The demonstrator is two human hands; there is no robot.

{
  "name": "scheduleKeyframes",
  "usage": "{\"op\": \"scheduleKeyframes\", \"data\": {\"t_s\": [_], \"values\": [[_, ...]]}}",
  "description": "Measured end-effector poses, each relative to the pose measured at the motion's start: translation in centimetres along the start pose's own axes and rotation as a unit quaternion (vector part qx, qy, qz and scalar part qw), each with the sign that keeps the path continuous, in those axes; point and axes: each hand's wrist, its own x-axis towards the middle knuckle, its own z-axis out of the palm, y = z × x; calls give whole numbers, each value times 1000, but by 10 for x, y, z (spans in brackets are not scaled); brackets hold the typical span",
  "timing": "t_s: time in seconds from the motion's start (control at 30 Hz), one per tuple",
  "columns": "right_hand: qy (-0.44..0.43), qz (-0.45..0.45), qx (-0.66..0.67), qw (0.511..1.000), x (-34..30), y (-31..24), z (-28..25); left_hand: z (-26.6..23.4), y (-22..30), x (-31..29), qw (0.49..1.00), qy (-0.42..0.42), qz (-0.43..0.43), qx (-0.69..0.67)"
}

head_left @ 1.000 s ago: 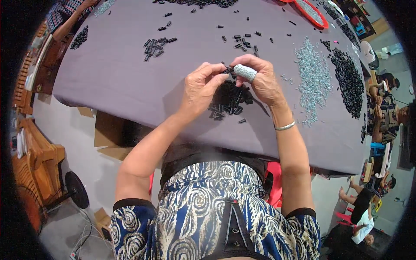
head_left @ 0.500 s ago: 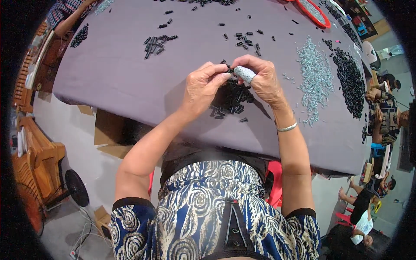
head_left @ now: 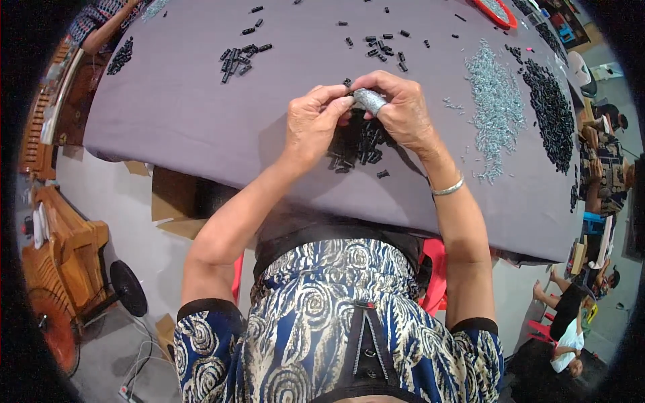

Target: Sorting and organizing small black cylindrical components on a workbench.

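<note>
My left hand [head_left: 310, 125] and my right hand [head_left: 405, 113] meet over the near part of the table, fingertips together. Both are closed in a pinch around a small black cylindrical piece, mostly hidden by the fingers. A silvery-grey wrapping [head_left: 370, 101] covers my right thumb, and a silver bangle [head_left: 449, 188] circles that wrist. Beneath my hands, partly in their shadow, lies a pile of short black cylindrical pieces [head_left: 366, 149]. Farther off are two loose clusters of similar pieces, a left one [head_left: 235, 62] and a right one [head_left: 383, 48].
Grey cloth covers the table [head_left: 168, 121]. On the right spread a heap of small silvery pieces [head_left: 494, 111] and a long black heap [head_left: 549, 117]. A red tray [head_left: 508, 22] stands at the far right. Another person's arm [head_left: 107, 33] rests at the far left edge.
My fingers have shifted slightly against each other, the wrapped right thumb turning a little. My hands stay together over the pile. The whole view has moved a little.
</note>
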Motion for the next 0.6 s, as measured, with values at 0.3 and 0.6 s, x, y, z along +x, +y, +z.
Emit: {"op": "scheduleKeyframes", "data": {"t_s": [0.3, 0.6], "values": [[-43, 95, 180, 978, -2, -15, -15, 2, 15, -2, 1000, -9, -11, -24], [-88, 238, 370, 894, -7, -7, -14, 7, 21, -6, 997, -19, 9, -74]]}}
